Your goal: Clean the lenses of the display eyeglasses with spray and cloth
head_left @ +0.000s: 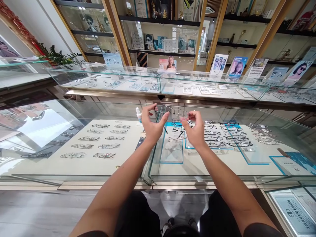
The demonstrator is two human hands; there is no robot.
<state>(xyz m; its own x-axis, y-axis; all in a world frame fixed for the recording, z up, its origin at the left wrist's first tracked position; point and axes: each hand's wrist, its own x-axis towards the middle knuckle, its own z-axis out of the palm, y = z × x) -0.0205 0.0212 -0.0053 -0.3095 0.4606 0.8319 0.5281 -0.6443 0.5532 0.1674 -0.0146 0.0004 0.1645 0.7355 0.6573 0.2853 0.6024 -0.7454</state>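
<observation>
Both hands hold one pair of thin-rimmed eyeglasses (pixel 180 112) up above the glass display case (pixel 197 177). My left hand (pixel 153 124) has its fingers closed at the left side of the frame, near the hinge. On the other side, my right hand (pixel 194 128) pinches the right edge between thumb and fingers. The lenses look clear, and a dark temple points down beside my left hand. Under the glass, several dark-framed glasses (pixel 214 143) lie in rows below and right of my right hand. More glasses (pixel 114 138) lie in two columns to the left.
A white spray bottle (pixel 138 115) stands just left of my left hand. Behind the near case runs a second glass showcase (pixel 111 95) with eyewear and upright cards (pixel 218 66). Shelves with pictures line the back wall. A green plant (pixel 58 56) is at the far left.
</observation>
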